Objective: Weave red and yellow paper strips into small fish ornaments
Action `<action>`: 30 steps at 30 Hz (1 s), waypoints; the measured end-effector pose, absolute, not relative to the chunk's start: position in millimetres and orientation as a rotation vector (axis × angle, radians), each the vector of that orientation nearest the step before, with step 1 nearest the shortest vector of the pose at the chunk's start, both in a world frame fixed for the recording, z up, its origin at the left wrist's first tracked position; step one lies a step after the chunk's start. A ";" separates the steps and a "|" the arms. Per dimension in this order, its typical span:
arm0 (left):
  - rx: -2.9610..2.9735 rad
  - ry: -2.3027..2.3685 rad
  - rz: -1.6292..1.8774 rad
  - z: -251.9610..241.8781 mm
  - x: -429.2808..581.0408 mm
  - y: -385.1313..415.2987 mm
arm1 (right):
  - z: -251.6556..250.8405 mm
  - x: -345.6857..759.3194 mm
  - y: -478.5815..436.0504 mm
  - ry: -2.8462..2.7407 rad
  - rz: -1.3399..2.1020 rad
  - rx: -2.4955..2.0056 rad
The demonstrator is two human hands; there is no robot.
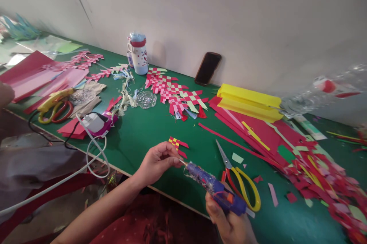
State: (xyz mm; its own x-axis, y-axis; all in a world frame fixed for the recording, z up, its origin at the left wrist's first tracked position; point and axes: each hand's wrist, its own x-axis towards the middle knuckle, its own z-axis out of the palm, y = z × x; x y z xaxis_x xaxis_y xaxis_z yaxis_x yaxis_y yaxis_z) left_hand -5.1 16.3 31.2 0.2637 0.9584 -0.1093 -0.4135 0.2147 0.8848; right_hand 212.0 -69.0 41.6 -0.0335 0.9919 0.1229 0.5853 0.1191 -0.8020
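A long green-topped table (pixel 149 129) runs along the wall in front of the person. To the right lies a spread of red paper sheets (pixel 260 127), with folded yellow paper (pixel 246 100) across the upper edge. Farther back, toward the middle, a heap of woven red-and-pale paper pieces (pixel 172 97) sits well apart from the hands.

The blue glue gun (pixel 206 179) is in the person's right hand (pixel 229 217), whose fingers are wrapped around the handle end. Its long axis slants from there up and to the left, so the nozzle points straight at the left hand (pixel 156 162). That hand has thumb and fingers drawn together in a narrow pinch right at the nozzle; from here I can't tell whether anything is caught between them.

Just beside the right hand, partly behind the glue gun, lie yellow-and-red-handled scissors (pixel 226 158), blades toward the back of the table. A small red-and-yellow woven piece (pixel 174 141) shows just beyond the left fingertips, its loose strips reaching rightward; the left hand is clearly the nearer one, though whether it touches the piece is hidden. Smallest of all, a pale green scrap (pixel 237 158) rests right of the blades.
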 end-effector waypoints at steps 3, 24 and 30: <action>0.840 0.778 1.102 31.1 -4.4 16.8 | 41.5 214.0 -68.9 -1.742 0.744 -1.544; 0.808 0.775 1.106 32.7 -2.8 16.3 | 42.3 213.8 -68.9 -1.735 0.739 -1.554; 0.841 0.796 1.120 30.0 -2.7 15.4 | 40.8 213.9 -69.7 -1.695 0.705 -1.537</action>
State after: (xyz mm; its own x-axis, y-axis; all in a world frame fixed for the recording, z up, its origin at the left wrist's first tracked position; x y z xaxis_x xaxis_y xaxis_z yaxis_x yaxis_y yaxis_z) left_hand -2.7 15.4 30.0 0.2428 0.9631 -0.1160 -0.4263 0.2134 0.8791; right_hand 213.9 -69.7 40.8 -0.0196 0.9880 0.1533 0.5876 0.1354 -0.7977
